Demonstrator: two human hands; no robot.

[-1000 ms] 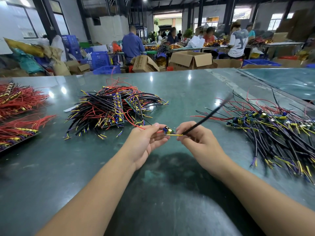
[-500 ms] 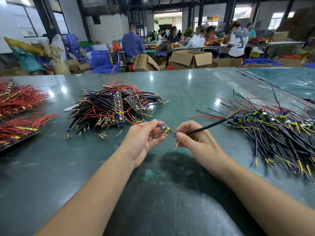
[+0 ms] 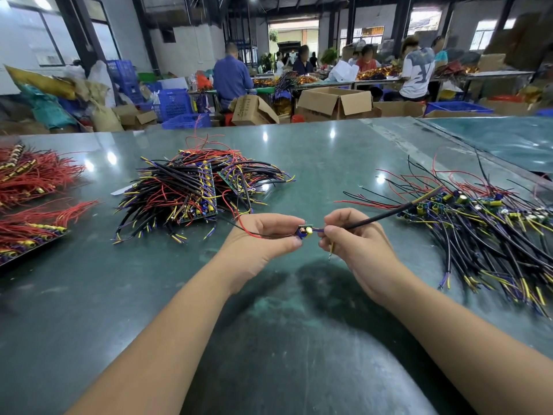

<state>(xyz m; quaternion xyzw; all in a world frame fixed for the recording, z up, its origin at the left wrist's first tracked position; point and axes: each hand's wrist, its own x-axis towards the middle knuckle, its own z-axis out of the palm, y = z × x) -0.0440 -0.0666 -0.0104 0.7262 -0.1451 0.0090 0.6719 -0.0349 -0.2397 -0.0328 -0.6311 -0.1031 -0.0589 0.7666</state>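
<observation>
Pinching small board (image 3: 305,231) in left hand (image 3: 263,239), its black cable (image 3: 386,217) in right hand (image 3: 357,245) (both above the table (image 3: 89,295)), seemingly to brace the joint.

Bright overhead lamps, glare on table (image 3: 299,151), fisheye edges.

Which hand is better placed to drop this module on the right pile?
Right, probably: right hand pinches the black cable, whose end nears that pile; left hand, gripping the module, is farther.
</observation>
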